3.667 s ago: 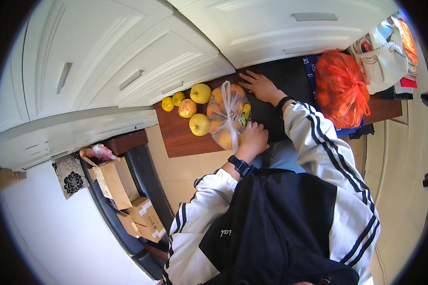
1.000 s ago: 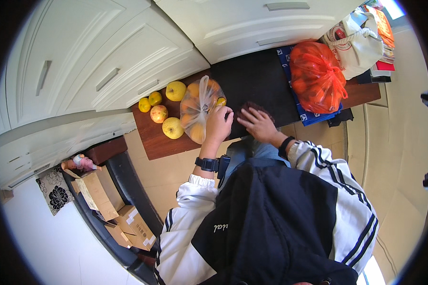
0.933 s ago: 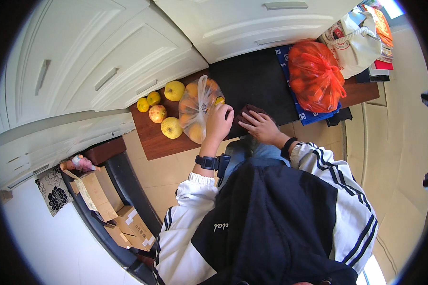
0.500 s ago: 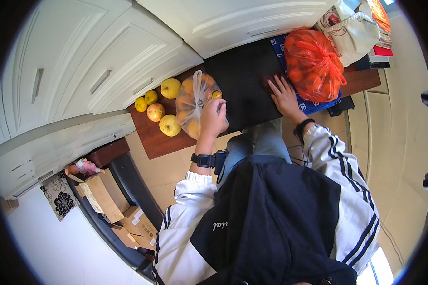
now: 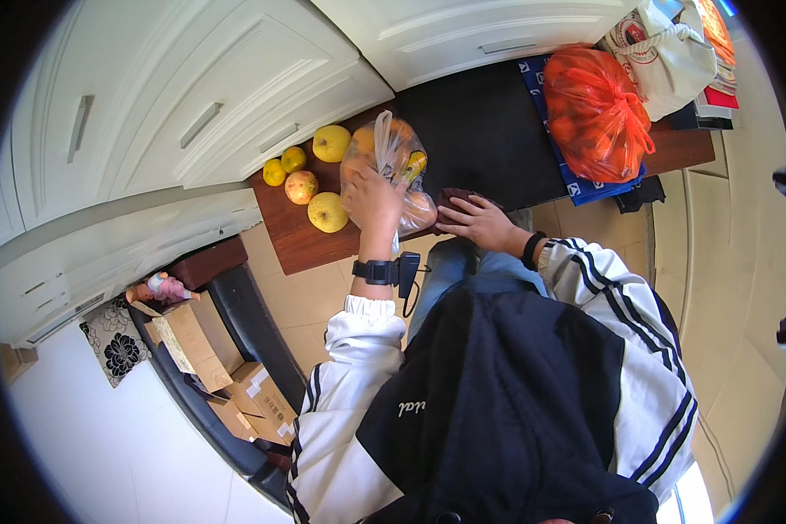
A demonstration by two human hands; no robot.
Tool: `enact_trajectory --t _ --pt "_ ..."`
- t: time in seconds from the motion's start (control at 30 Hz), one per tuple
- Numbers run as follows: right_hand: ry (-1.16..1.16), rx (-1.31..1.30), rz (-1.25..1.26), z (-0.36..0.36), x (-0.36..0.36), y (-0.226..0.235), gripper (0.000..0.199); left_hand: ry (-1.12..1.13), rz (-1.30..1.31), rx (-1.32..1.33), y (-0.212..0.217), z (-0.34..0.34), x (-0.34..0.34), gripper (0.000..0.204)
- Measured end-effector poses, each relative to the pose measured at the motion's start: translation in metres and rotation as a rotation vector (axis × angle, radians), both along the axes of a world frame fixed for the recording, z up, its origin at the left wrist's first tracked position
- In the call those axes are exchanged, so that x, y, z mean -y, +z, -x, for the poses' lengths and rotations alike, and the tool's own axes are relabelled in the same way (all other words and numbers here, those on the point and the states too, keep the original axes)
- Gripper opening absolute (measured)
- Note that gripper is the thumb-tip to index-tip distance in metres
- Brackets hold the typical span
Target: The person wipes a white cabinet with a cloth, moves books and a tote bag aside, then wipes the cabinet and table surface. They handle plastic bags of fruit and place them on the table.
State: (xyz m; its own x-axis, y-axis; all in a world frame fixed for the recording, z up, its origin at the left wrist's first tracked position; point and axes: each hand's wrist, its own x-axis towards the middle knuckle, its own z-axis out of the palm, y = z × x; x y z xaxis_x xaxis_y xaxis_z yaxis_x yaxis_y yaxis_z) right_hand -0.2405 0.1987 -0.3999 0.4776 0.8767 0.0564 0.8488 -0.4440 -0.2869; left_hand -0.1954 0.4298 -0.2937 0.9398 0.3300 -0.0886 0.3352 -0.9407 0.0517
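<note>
A clear plastic bag of oranges stands on the brown wooden table, its handles pointing up and away. My left hand is closed on the near side of this bag; its fingertips are partly lost in the plastic. To its right, my right hand lies flat with fingers apart over a dark brown cloth, at the near edge of the black mat. Left of the bag lie two large yellow fruits, a red-yellow apple and two small yellow-green citrus fruits.
A red plastic bag of orange fruit rests on a blue folded bag at the right. Behind it stands a white cloth bag. White cabinets border the far side. Cardboard boxes lie on a dark bench at lower left.
My right hand has come left and nearer along the mat with the brown cloth under it. My left hand has moved from the bag's right side to its near side.
</note>
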Motion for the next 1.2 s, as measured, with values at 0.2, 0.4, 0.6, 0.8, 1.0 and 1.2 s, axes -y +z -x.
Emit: enact_trajectory --t 0.2,0.4,0.6,0.8,1.0,1.2 --pt "0.016 -0.121 -0.020 -0.002 0.051 0.009 0.055 -0.003 0.134 -0.183 -0.027 0.003 -0.004 0.043" --pt "-0.203 -0.158 0.068 0.017 0.112 0.023 0.058 -0.019 0.537 -0.033 -0.048 -0.003 -0.039 0.025" --pt "-0.295 -0.146 0.012 0.026 0.116 0.019 0.058 -0.042 0.826 0.122 -0.028 -0.017 -0.025 0.022" --pt "-0.286 -0.136 -0.010 0.029 0.119 0.014 0.061 -0.156 1.156 0.309 -0.015 -0.053 0.049 0.017" --pt "-0.228 -0.129 0.099 0.024 0.122 0.013 0.058 -0.219 1.011 0.316 -0.032 -0.091 0.133 0.013" --pt "-0.264 -0.082 0.024 0.027 0.120 0.018 0.058 -0.191 0.968 0.354 -0.041 -0.107 0.190 0.013"
